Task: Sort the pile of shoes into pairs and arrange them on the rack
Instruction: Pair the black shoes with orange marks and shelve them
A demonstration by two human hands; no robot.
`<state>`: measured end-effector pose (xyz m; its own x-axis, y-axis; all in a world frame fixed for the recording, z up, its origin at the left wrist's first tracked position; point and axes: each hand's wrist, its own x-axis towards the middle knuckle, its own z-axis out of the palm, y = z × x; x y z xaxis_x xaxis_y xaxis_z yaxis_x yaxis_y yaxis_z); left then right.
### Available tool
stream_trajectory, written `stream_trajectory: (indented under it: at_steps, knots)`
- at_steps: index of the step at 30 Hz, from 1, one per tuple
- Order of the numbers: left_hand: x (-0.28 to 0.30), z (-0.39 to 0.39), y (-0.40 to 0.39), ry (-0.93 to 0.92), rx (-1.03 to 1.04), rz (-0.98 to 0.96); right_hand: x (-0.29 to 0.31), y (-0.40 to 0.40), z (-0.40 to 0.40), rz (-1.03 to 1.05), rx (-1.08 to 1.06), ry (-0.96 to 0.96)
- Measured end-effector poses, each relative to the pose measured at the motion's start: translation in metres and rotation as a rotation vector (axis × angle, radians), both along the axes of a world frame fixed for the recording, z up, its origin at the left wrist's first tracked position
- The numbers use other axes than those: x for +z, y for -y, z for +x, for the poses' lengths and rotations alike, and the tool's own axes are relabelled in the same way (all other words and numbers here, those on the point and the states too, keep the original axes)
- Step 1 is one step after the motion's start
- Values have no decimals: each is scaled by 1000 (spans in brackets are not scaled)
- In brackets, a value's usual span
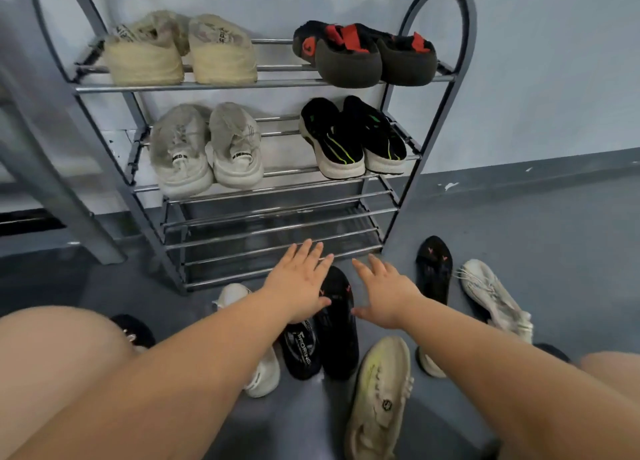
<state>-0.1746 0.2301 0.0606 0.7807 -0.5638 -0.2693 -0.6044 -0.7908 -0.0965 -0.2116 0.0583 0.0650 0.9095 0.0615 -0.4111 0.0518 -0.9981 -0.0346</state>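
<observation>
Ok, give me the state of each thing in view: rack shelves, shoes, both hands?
Top shelf: filled, two pairs.
Second shelf: filled, two pairs.
Lower shelves: bare.
Black shoe on floor: lying between the hands, not gripped.
Other black shoe: on floor, apart, right of rack foot.
Cream sneaker: on floor, unsorted.
Left hand: open, fingers spread.
Right hand: open, fingers spread.

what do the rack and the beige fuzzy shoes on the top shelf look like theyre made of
The shoe rack looks like metal: its shelf bars are thin tubes with a bright, chrome-like shine, and its arched side frames have a duller grey finish, possibly painted. The beige shoes look like plush or fleece fabric: the surface is matte and fuzzy, with ribbed, paler heels. The exact fibre cannot be told.
</observation>
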Motion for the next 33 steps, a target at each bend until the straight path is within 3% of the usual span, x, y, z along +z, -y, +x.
stream_trajectory:
  at_steps: [4, 8, 18, 24, 33]
  knots:
    - [-1, 2, -15, 35, -89, 62, 3, 6, 1, -11, 39, 40]
    - [-7, 4, -22, -37, 31, 18, -11, 15, -5, 52, -76, -3]
    - [-81, -20, -13, -242, 46, 50, -73, 45, -31, 64, -202, -151]
    - [-104, -22, 25, -295, -34, 77, -101, 71, -48, 89, -279, -224]
    - [-104, 19, 122, -311, -83, -2, -108, 155, -24, 64, -441, -166]
